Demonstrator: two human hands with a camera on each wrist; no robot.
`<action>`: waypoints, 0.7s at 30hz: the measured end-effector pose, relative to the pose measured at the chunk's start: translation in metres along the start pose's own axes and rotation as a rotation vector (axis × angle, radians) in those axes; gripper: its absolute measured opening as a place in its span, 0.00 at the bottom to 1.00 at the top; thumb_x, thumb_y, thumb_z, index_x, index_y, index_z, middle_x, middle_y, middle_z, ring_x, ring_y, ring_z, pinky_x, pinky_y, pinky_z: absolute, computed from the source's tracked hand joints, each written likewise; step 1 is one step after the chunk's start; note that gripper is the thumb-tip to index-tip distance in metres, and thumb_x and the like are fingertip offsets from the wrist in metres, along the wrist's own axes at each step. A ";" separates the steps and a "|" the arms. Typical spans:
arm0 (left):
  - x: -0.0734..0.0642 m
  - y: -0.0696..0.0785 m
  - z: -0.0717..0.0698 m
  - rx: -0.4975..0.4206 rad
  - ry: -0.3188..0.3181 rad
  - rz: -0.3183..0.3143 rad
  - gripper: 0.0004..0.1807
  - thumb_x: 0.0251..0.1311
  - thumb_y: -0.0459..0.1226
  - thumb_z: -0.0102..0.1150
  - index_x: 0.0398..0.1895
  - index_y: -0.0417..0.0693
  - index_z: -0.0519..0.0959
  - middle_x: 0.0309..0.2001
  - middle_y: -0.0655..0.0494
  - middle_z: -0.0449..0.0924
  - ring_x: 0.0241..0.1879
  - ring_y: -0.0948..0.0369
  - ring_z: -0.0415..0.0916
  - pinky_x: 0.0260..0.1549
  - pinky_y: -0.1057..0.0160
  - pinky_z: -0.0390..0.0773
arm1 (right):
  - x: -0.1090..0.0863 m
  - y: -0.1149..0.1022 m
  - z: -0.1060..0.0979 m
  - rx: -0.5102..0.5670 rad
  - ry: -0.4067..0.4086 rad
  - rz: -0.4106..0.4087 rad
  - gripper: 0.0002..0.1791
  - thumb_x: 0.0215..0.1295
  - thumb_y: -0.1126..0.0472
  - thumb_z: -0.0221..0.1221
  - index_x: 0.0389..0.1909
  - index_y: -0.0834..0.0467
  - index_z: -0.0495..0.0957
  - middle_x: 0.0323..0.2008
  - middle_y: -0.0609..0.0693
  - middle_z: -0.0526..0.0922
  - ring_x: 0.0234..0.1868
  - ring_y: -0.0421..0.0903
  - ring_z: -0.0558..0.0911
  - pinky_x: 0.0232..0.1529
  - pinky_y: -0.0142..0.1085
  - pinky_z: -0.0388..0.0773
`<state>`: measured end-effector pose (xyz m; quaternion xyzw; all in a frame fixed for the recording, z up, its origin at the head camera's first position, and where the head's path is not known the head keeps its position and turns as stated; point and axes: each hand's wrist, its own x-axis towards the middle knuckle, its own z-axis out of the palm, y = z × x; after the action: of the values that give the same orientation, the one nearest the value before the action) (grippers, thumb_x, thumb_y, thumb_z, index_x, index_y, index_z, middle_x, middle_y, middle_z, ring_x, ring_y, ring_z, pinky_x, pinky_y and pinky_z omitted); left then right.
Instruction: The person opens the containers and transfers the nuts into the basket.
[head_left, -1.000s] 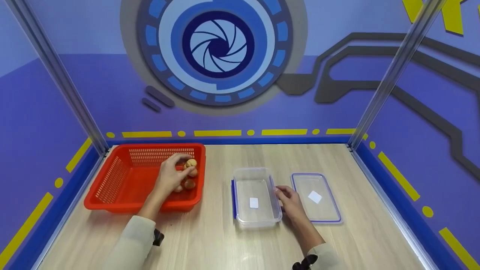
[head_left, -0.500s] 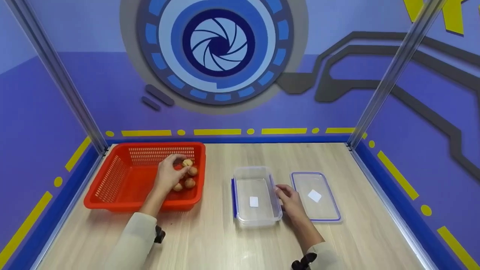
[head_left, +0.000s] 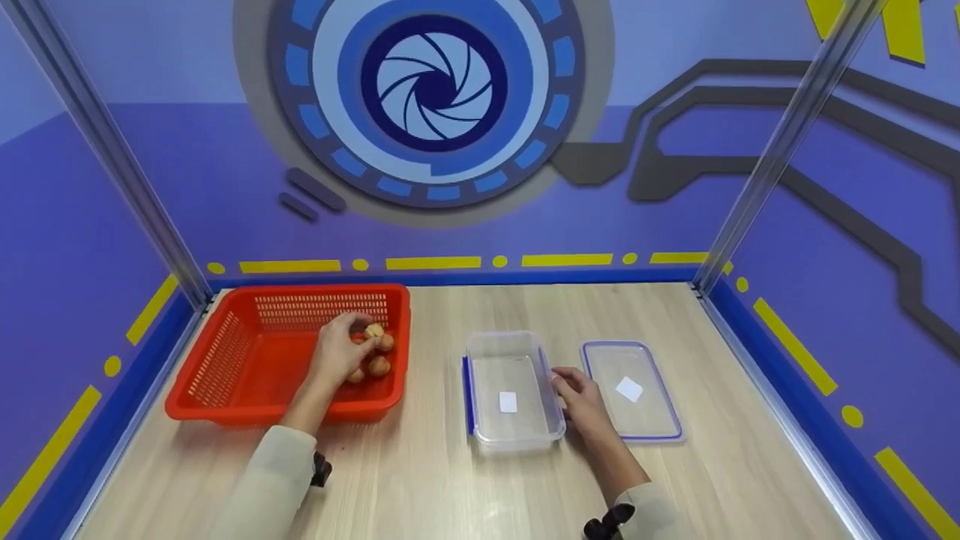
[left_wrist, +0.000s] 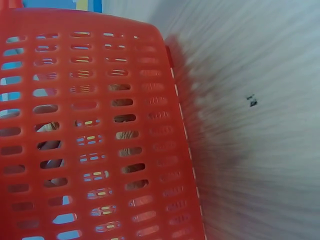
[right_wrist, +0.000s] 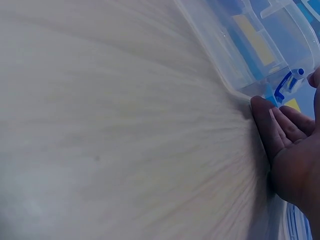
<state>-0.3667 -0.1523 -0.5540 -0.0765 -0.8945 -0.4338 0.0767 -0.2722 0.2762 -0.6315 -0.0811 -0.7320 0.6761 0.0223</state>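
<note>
Inside the right end of a red plastic basket (head_left: 274, 367), my left hand (head_left: 337, 352) pinches a pale walnut (head_left: 373, 331) between thumb and fingers. More walnuts (head_left: 379, 366) lie beside and below that hand. The left wrist view looks at the slotted wall of the basket (left_wrist: 100, 125), with parts of fingers and walnuts showing through the holes. My right hand (head_left: 581, 405) holds the right side of a clear food container (head_left: 516, 442), which has no walnuts in it. In the right wrist view, the right hand (right_wrist: 295, 145) has its fingertips against the container (right_wrist: 225, 55).
A clear lid with a purple-blue seal (head_left: 649, 420) lies flat on the wooden table (head_left: 405, 480), right of the container. The container's purple latch (head_left: 469, 397) hangs along its left side. Blue printed walls (head_left: 450, 232) close off the back and sides.
The left hand has drawn slightly left and down within the basket, its walnut moving along with it. More of the other walnuts show now. The right hand and container stay put.
</note>
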 end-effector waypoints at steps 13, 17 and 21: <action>0.000 -0.004 0.003 0.041 -0.030 -0.045 0.23 0.64 0.32 0.74 0.60 0.37 0.81 0.56 0.43 0.83 0.53 0.47 0.81 0.57 0.47 0.82 | -0.004 -0.003 0.002 0.027 -0.017 0.022 0.24 0.80 0.56 0.59 0.66 0.69 0.74 0.60 0.69 0.79 0.62 0.63 0.78 0.53 0.52 0.85; 0.001 -0.003 0.003 0.045 -0.035 -0.039 0.22 0.64 0.32 0.74 0.60 0.37 0.81 0.56 0.43 0.83 0.52 0.47 0.80 0.56 0.47 0.82 | -0.014 -0.020 0.005 0.019 -0.027 -0.008 0.24 0.80 0.57 0.58 0.65 0.71 0.74 0.59 0.70 0.79 0.61 0.63 0.79 0.53 0.52 0.85; 0.000 -0.002 0.001 0.046 -0.045 -0.052 0.22 0.65 0.33 0.74 0.60 0.39 0.81 0.56 0.44 0.83 0.52 0.48 0.80 0.57 0.48 0.82 | -0.017 -0.028 0.006 0.015 -0.032 -0.021 0.24 0.81 0.57 0.58 0.65 0.72 0.73 0.59 0.71 0.79 0.60 0.63 0.80 0.53 0.52 0.85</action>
<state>-0.3674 -0.1527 -0.5558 -0.0613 -0.9074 -0.4130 0.0472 -0.2590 0.2659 -0.6033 -0.0626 -0.7279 0.6826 0.0183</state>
